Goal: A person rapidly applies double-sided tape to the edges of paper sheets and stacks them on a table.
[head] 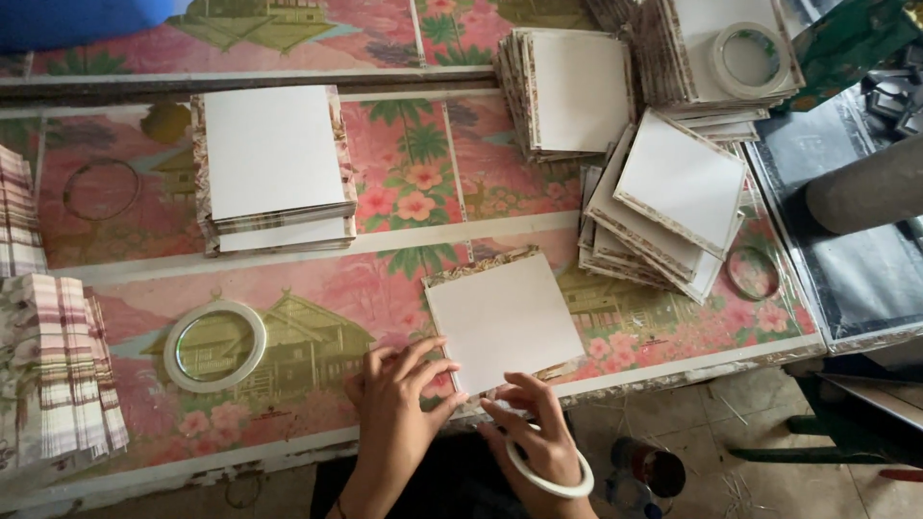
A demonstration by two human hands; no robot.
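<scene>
Both hands pin a white square card (503, 317) flat at the worktop's (317, 452) near edge: left hand (394, 408) fingers spread, steadying its corner; right hand (534, 432) fingers pinching its lower edge, tape ring (550, 473) worn on that wrist.

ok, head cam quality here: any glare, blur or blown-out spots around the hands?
Head view: soft, even light with faint shadows; the white square card under the left hand and right hand reads sharp, nearly blown out. Mild glare on the grey metal tray at right. Slight wide-angle bowing at the table's near edge.
</scene>
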